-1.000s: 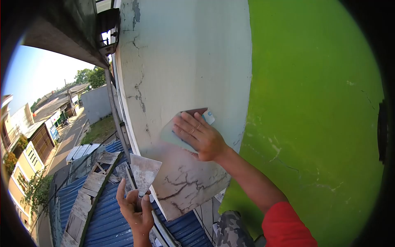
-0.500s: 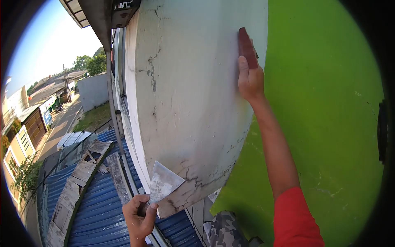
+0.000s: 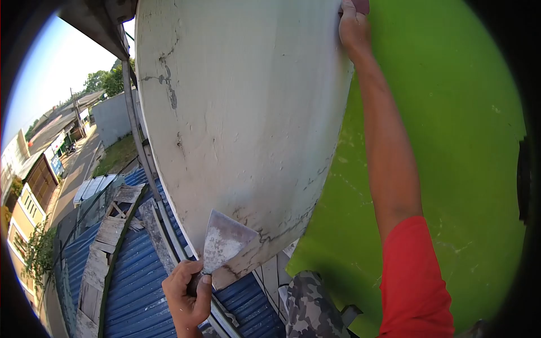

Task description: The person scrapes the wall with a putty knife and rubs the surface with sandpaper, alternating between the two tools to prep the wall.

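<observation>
My left hand (image 3: 187,296) is closed around the handle of a putty knife (image 3: 226,242). Its wide triangular blade points up, smeared with whitish residue, in front of the lower part of a cracked white wall panel (image 3: 242,124). At the top edge of the view, my right hand (image 3: 355,31) grips a piece of reddish-brown sandpaper (image 3: 363,7), only partly in frame. That hand is at the panel's right border, beside the bright green wall (image 3: 451,141). Dark cracks run along the panel's lower edge and upper left.
Below on the left lies a blue corrugated roof (image 3: 135,267) with weathered boards (image 3: 107,242) on it. A metal pole (image 3: 132,112) rises beside the panel. Further down is a street (image 3: 79,174) with houses. My camouflage-clad leg (image 3: 313,307) shows at the bottom.
My right hand has moved up along the panel's right side with the sandpaper, now partly out of view. The view has shifted, and the panel appears further left. The left hand still holds the putty knife.
</observation>
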